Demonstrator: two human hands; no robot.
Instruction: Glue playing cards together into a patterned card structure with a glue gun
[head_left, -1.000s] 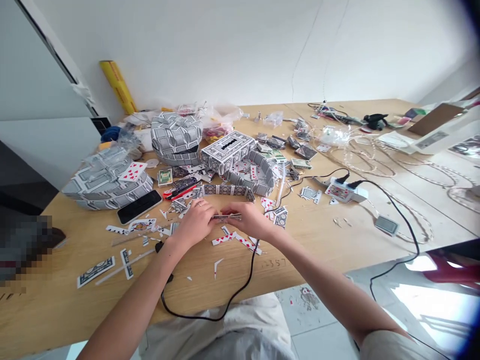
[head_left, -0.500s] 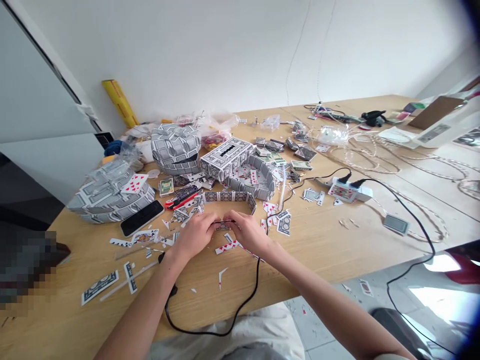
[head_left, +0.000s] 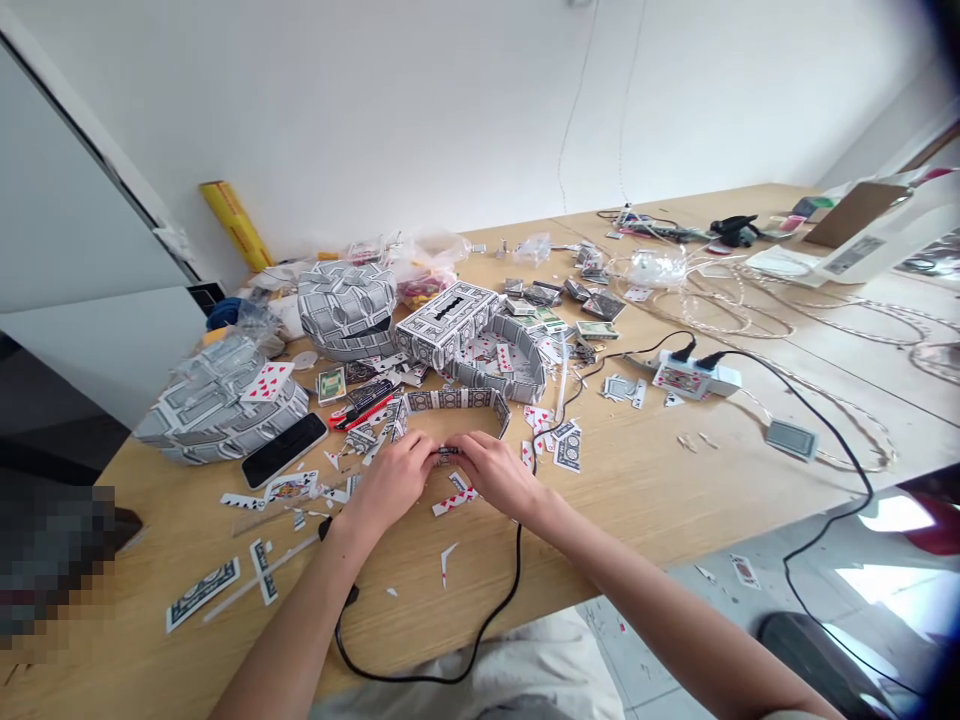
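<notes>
A low ring of folded playing cards (head_left: 451, 399) with dark patterned backs stands on the wooden table, close to me. My left hand (head_left: 401, 470) pinches its near wall, and my right hand (head_left: 487, 468) pinches the same wall just to the right. The fingertips of both hands almost meet there and hide part of that wall. Cut card pieces (head_left: 455, 499) with red pips lie just below the hands. A white card box (head_left: 448, 318) rests behind the ring, partly on a larger card-walled shape (head_left: 529, 355) filled with loose cards.
Two woven card shapes (head_left: 225, 400) stand at left, beside a black phone (head_left: 285, 450). A red cutter (head_left: 367, 408) lies behind my left hand. A black cable (head_left: 517, 580) loops near my forearms. A power strip (head_left: 697, 375) sits at right.
The camera view has shifted and tilted slightly. Both hands keep their pinch on the near wall of the card ring, with only slight finger movement.
</notes>
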